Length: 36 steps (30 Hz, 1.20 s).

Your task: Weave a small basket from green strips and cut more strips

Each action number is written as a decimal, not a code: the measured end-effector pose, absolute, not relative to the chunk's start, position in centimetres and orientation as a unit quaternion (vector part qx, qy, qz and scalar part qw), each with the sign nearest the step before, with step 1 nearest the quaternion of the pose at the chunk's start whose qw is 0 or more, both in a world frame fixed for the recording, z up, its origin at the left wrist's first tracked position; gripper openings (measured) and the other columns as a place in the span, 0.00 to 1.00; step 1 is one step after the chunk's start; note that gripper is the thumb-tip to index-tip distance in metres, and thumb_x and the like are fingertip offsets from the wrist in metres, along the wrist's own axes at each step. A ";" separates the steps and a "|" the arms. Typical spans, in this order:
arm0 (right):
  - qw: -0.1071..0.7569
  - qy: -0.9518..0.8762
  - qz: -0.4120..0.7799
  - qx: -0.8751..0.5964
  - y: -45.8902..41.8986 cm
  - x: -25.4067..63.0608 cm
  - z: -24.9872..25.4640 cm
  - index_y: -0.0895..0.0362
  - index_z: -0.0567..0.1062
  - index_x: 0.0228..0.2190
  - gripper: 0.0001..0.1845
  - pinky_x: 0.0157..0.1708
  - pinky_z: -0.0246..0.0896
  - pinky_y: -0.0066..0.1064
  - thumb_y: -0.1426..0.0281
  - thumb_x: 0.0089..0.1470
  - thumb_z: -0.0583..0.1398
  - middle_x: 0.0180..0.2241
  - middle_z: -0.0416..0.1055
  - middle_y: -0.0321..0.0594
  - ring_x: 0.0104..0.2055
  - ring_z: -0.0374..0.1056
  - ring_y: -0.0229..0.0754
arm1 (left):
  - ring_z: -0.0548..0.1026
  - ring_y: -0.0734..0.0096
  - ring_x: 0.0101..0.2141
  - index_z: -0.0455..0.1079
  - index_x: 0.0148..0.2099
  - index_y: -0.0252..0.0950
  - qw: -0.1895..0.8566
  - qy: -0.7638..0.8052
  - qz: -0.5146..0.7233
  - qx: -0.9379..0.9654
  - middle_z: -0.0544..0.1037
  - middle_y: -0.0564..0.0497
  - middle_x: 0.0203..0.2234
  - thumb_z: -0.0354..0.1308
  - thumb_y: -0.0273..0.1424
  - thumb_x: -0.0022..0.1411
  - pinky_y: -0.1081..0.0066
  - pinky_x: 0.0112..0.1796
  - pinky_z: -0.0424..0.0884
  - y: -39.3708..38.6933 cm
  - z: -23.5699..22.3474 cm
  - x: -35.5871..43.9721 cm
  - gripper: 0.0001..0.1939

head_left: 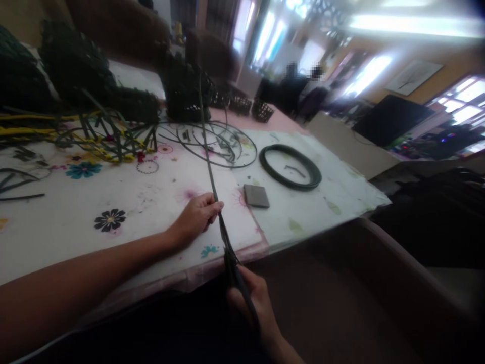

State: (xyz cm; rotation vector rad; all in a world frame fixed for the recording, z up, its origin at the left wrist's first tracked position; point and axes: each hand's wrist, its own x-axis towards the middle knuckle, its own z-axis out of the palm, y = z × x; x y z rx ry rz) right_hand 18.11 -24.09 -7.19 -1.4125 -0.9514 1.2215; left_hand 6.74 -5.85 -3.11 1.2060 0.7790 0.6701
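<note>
My left hand [201, 211] pinches a long, thin dark green strip [207, 164] between thumb and fingers, above the table's front edge. The strip runs up and away toward the woven baskets. Its lower end reaches down toward a pair of dark scissors [234, 265], and I cannot tell exactly where strip and blades meet. My right hand [257, 298] is wrapped round the scissors' handles, low in front of the table edge, with the blades pointing up toward my left hand. To the right of my left hand lies a small grey square block [256, 196].
A coil of dark strip [290, 167] lies on the right part of the flower-print tablecloth [151, 263]. Loose strip loops [182, 151] and a partly woven piece [113, 134] lie farther back. Dark woven baskets [185, 93] stand behind, beside another person's arm [121, 38].
</note>
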 end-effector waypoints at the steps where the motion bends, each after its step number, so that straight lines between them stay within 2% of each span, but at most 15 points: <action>1: 0.498 -0.399 0.502 -0.584 -24.2 18.2 -7.2 0.60 0.75 0.31 0.18 0.14 0.43 0.20 0.57 0.47 0.64 0.18 0.53 0.28 0.18 0.46 0.29 | 0.54 0.86 0.11 0.57 0.26 0.36 0.704 0.350 0.297 0.542 0.62 0.60 0.13 0.55 0.32 0.62 0.79 0.14 0.46 -5.8 -3.1 6.7 0.14; 5: 0.496 -0.393 0.513 -0.581 -24.6 18.4 -7.5 0.60 0.75 0.31 0.20 0.14 0.43 0.20 0.55 0.46 0.65 0.18 0.53 0.28 0.18 0.46 0.29 | 0.53 0.86 0.10 0.57 0.27 0.36 0.708 0.371 0.300 0.520 0.64 0.60 0.14 0.54 0.31 0.63 0.78 0.13 0.44 -5.4 -2.8 6.8 0.13; 10: 0.500 -0.353 0.537 -0.581 -24.8 17.9 -8.0 0.59 0.75 0.39 0.25 0.15 0.48 0.20 0.58 0.41 0.68 0.19 0.59 0.28 0.17 0.51 0.29 | 0.53 0.86 0.10 0.57 0.26 0.36 0.697 0.379 0.303 0.529 0.64 0.60 0.14 0.54 0.31 0.63 0.79 0.13 0.44 -5.4 -2.8 6.8 0.13; 15: 0.510 -0.351 0.527 -0.581 -24.7 17.8 -7.7 0.60 0.75 0.39 0.24 0.15 0.50 0.20 0.60 0.41 0.67 0.18 0.61 0.28 0.17 0.52 0.29 | 0.54 0.86 0.11 0.57 0.26 0.37 0.687 0.358 0.296 0.559 0.64 0.59 0.14 0.54 0.32 0.63 0.78 0.14 0.46 -6.2 -2.8 6.8 0.14; 21: 0.498 -0.363 0.521 -0.591 -25.0 18.1 -7.5 0.60 0.76 0.38 0.23 0.14 0.47 0.20 0.57 0.44 0.67 0.19 0.57 0.29 0.17 0.49 0.29 | 0.54 0.85 0.12 0.58 0.27 0.37 0.678 0.357 0.292 0.572 0.64 0.59 0.14 0.54 0.32 0.63 0.77 0.15 0.47 -6.5 -2.8 6.8 0.13; 28: 0.492 -0.380 0.506 -0.598 -25.1 18.2 -7.6 0.60 0.75 0.30 0.21 0.14 0.43 0.21 0.54 0.44 0.66 0.18 0.53 0.29 0.18 0.46 0.29 | 0.54 0.85 0.11 0.58 0.26 0.37 0.685 0.373 0.298 0.549 0.64 0.59 0.14 0.55 0.32 0.62 0.76 0.14 0.46 -6.2 -2.9 6.9 0.13; 33: 0.483 -0.342 0.545 -0.593 -25.1 17.6 -8.2 0.60 0.74 0.37 0.28 0.13 0.47 0.20 0.53 0.41 0.67 0.16 0.57 0.27 0.14 0.49 0.28 | 0.53 0.85 0.11 0.56 0.26 0.37 0.690 0.380 0.310 0.533 0.64 0.59 0.14 0.55 0.32 0.62 0.77 0.14 0.44 -5.8 -2.8 6.8 0.13; 36: 0.487 -0.338 0.542 -0.595 -24.9 17.4 -8.1 0.60 0.73 0.37 0.28 0.13 0.51 0.21 0.53 0.39 0.67 0.16 0.60 0.28 0.15 0.52 0.30 | 0.54 0.85 0.12 0.57 0.26 0.37 0.683 0.370 0.307 0.551 0.64 0.59 0.14 0.55 0.32 0.62 0.78 0.15 0.46 -6.1 -2.8 6.8 0.13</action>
